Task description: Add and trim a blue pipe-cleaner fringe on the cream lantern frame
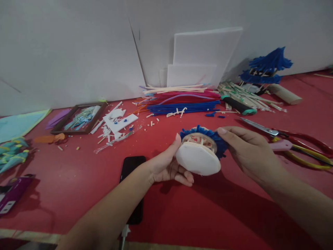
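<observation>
Above red tabletop (pixel 85 187), blue-trimmed model (pixel 199 157) partly hides left hand (pixel 165 165).

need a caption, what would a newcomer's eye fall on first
Probably the white-and-blue model held by the left hand and right hand, right of centre. Then the tiered blue model at upper right, and the bright pipe cleaners laid at back centre.

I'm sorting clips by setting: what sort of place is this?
Probably a craft work area, though whether in a home, classroom or workshop I can't tell. Pointing to it are the blue fuzzy stems, the red-handled scissors and the small blue-and-white model being handled.
</observation>
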The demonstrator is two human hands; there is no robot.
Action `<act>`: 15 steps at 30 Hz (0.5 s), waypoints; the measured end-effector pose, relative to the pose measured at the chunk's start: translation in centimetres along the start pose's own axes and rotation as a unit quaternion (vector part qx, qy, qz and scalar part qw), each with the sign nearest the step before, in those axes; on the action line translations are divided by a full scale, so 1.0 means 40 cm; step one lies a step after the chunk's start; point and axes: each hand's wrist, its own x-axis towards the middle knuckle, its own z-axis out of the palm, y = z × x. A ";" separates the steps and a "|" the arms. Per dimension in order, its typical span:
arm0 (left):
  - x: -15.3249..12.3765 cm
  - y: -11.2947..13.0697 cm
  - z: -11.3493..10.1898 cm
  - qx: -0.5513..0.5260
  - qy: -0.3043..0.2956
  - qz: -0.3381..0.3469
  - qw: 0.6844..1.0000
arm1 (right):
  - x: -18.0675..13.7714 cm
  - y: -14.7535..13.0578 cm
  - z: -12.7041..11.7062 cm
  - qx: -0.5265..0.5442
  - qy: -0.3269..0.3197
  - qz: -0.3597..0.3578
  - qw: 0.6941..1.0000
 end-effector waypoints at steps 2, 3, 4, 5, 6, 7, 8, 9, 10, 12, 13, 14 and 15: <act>0.001 -0.002 -0.004 0.005 -0.010 -0.005 1.000 | 0.000 -0.001 -0.002 -0.002 -0.004 -0.001 1.000; 0.002 -0.003 -0.005 0.009 -0.013 -0.007 1.000 | 0.001 0.000 -0.002 -0.004 -0.002 -0.004 1.000; 0.002 -0.003 -0.006 0.014 -0.015 -0.010 1.000 | 0.001 0.001 -0.003 -0.005 0.002 -0.009 1.000; 0.002 -0.003 -0.005 0.018 -0.016 -0.011 1.000 | 0.002 0.002 -0.004 -0.008 0.006 -0.013 1.000; 0.002 -0.003 -0.004 0.021 -0.017 -0.011 1.000 | 0.002 0.002 -0.005 -0.010 0.010 -0.017 1.000; 0.002 -0.002 -0.002 0.023 -0.017 -0.011 1.000 | 0.002 0.003 -0.005 -0.014 0.011 -0.020 1.000; 0.001 -0.001 0.000 0.024 -0.017 -0.010 1.000 | 0.001 0.002 -0.006 -0.019 0.011 -0.022 1.000; 0.000 0.000 0.002 0.025 -0.014 -0.009 1.000 | 0.000 0.002 -0.008 -0.023 0.010 -0.023 0.999; -0.001 0.001 0.005 0.025 -0.011 -0.008 1.000 | -0.001 0.001 -0.009 -0.027 0.006 -0.024 0.999; -0.002 0.003 0.009 0.026 -0.005 -0.010 1.000 | -0.004 0.000 -0.011 -0.035 -0.002 -0.024 0.999; -0.003 0.005 0.011 0.027 -0.003 -0.012 1.000 | -0.006 0.000 -0.012 -0.039 -0.007 -0.024 0.999; -0.003 0.005 0.012 0.027 -0.001 -0.013 1.000 | -0.007 0.000 -0.013 -0.042 -0.011 -0.024 0.999; -0.002 0.006 0.013 0.028 -0.001 -0.014 1.000 | -0.008 0.001 -0.012 -0.044 -0.014 -0.024 0.999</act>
